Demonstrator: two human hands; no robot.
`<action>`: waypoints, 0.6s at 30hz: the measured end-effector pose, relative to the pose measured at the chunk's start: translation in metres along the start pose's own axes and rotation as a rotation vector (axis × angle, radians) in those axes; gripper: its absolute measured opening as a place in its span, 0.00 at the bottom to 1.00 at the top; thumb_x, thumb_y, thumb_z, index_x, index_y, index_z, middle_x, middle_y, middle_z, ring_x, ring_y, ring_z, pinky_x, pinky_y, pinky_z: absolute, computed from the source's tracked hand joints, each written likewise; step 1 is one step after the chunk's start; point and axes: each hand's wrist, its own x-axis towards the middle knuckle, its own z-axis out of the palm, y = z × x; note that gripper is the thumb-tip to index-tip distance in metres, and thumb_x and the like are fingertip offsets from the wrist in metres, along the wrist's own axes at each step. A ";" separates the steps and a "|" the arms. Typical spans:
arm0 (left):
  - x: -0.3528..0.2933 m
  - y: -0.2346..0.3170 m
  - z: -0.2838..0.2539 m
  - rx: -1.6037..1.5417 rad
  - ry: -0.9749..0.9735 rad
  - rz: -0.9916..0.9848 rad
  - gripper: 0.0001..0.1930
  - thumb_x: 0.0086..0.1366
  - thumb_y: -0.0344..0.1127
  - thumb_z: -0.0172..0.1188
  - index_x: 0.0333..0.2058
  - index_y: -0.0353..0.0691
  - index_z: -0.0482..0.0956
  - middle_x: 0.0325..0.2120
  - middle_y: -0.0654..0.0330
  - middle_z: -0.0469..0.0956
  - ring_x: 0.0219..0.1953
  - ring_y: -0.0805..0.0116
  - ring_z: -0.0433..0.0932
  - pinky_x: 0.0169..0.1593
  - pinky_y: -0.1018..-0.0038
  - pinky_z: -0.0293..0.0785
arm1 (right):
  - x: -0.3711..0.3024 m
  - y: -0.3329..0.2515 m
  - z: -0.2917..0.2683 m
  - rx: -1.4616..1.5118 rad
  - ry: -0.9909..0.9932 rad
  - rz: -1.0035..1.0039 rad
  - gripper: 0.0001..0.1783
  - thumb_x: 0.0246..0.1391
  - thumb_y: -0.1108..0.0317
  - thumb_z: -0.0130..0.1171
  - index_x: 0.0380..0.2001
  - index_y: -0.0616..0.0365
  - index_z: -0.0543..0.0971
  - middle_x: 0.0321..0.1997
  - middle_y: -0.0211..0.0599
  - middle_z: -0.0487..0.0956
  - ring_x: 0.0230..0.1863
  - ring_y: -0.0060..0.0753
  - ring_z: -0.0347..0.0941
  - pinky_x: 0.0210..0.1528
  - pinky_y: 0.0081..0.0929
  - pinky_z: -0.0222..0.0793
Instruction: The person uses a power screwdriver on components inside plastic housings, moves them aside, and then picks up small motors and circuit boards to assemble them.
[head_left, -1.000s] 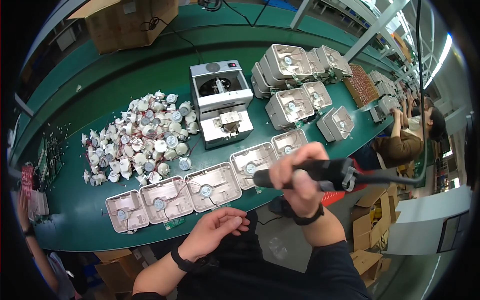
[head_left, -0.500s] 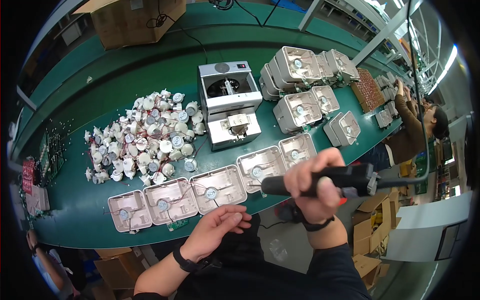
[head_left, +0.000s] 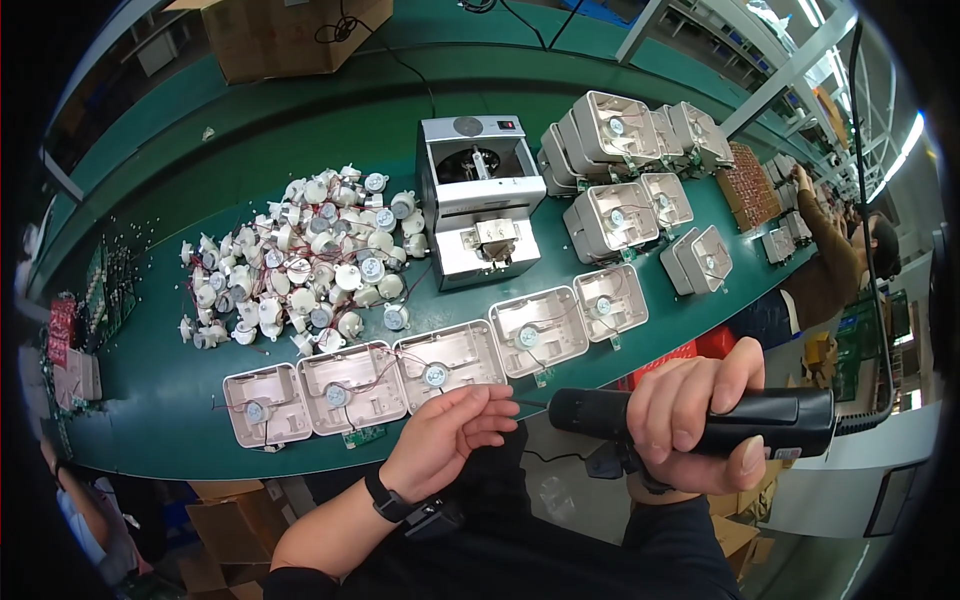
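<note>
My right hand [head_left: 697, 415] is wrapped round a black electric screwdriver [head_left: 765, 420], held level above the bench's front edge with its thin bit toward the left. A cord runs from its rear end. My left hand [head_left: 455, 435] is by the bit's tip, fingers curled together and thumb close to them; anything small between them is hidden. Beyond my hands a row of beige plastic housings [head_left: 470, 345] lies open side up along the bench edge. Inside each sits a round white-and-metal part [head_left: 434, 375] with thin wires. Small green circuit boards [head_left: 364, 437] stick out beside some housings.
A heap of round white wired parts [head_left: 300, 260] covers the bench's left. Behind the row stands a grey machine [head_left: 480, 205]. Stacked housings [head_left: 610, 215] stand at right, near a brown tray [head_left: 748, 185]. A co-worker [head_left: 835, 265] is at the far right; another person's arm [head_left: 75, 500] shows at left.
The screwdriver has swung lower and nearer to me, its bit moving from above a housing to beside my left fingertips. My view has shifted slightly.
</note>
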 end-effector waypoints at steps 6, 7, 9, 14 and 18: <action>0.002 -0.004 -0.011 -0.136 -0.009 -0.083 0.15 0.76 0.44 0.50 0.47 0.39 0.79 0.34 0.64 0.83 0.34 0.78 0.82 0.36 0.83 0.75 | -0.002 0.011 0.005 0.009 -0.051 -0.024 0.25 0.52 0.56 0.67 0.41 0.56 0.64 0.22 0.33 0.73 0.18 0.31 0.71 0.24 0.33 0.71; 0.001 -0.005 -0.013 -0.155 -0.033 -0.077 0.15 0.75 0.45 0.51 0.47 0.40 0.79 0.35 0.65 0.83 0.35 0.79 0.81 0.36 0.84 0.74 | -0.002 0.013 0.005 0.013 -0.065 -0.039 0.25 0.52 0.57 0.67 0.41 0.56 0.64 0.22 0.33 0.73 0.18 0.31 0.71 0.24 0.32 0.71; 0.001 -0.008 -0.014 -0.172 -0.058 -0.070 0.15 0.75 0.45 0.52 0.46 0.41 0.79 0.35 0.66 0.83 0.36 0.79 0.81 0.36 0.84 0.74 | -0.003 0.016 0.005 0.017 -0.078 -0.055 0.25 0.52 0.57 0.67 0.41 0.56 0.63 0.22 0.33 0.73 0.18 0.31 0.71 0.25 0.32 0.72; 0.005 -0.011 -0.012 -0.250 -0.073 -0.086 0.15 0.74 0.45 0.53 0.46 0.41 0.79 0.35 0.68 0.83 0.34 0.81 0.81 0.36 0.85 0.73 | -0.005 0.019 0.003 0.000 -0.123 -0.113 0.25 0.53 0.57 0.67 0.42 0.56 0.64 0.22 0.32 0.73 0.19 0.32 0.73 0.25 0.33 0.73; 0.005 -0.012 -0.008 -0.274 -0.060 -0.089 0.14 0.74 0.45 0.54 0.46 0.41 0.80 0.35 0.68 0.83 0.34 0.83 0.80 0.36 0.85 0.73 | -0.009 0.016 0.002 -0.021 -0.140 -0.150 0.24 0.53 0.58 0.67 0.42 0.57 0.64 0.21 0.32 0.73 0.19 0.32 0.73 0.24 0.33 0.74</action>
